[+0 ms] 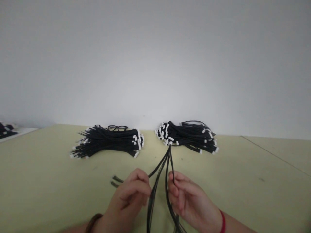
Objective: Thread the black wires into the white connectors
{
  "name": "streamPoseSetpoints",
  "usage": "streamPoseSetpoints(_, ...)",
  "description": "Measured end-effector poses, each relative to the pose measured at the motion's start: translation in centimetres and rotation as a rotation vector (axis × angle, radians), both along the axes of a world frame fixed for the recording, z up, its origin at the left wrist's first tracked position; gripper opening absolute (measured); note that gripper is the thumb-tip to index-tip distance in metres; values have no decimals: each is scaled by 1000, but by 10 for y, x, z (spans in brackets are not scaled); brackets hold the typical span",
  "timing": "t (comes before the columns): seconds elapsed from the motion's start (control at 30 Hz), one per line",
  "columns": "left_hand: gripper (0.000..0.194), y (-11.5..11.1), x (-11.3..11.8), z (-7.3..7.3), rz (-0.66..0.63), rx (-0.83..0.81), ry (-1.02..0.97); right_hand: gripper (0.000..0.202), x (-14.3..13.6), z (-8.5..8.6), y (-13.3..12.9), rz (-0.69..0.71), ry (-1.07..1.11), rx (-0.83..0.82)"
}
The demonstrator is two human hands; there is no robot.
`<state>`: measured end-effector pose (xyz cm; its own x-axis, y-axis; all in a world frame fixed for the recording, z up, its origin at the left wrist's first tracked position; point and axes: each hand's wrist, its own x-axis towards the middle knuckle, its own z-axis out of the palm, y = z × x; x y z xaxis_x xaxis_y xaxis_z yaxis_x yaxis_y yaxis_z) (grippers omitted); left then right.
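Observation:
Between my hands runs a black wire harness (160, 163). Its several strands meet at a white connector near the right-hand pile and fan out toward me. My left hand (132, 197) is closed on some strands, and two frayed-looking ends poke out to its left. A single strand is pinched between the thumb and forefinger of my right hand (188, 197). Other strands hang down between the hands and leave the bottom of the view. The parts of the strands inside my left fingers are hidden.
A pile of black cables with white connectors (109, 140) lies at the back left, with black-framed glasses (118, 127) behind it. A second cable pile (187, 136) lies back right. More cables (7, 128) show at the far left. A white wall (155, 64) closes off the pale table (243, 181).

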<state>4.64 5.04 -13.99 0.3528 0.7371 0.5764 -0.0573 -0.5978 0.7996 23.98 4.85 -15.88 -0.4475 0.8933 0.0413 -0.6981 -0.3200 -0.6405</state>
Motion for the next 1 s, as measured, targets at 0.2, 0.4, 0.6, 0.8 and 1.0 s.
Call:
streamPoseSetpoints(0.2,36,5,0,-11,161,-23,161,10,0,2,-4,106,-52,20)
streamPoseSetpoints(0.4,48,3,6,-20,185,-144,332,11,1,2,-5,174,-102,23)
streamPoseSetpoints(0.6,24,1,6,-10,150,-300,252,24,7,2,-4,198,-86,28)
streamPoseSetpoints(0.8,26,-16,6,-15,136,-459,-207,37,8,4,-2,91,-96,36)
streamPoseSetpoints(1.0,25,-25,-1,6,-147,-433,110,36,4,6,-7,84,-237,91)
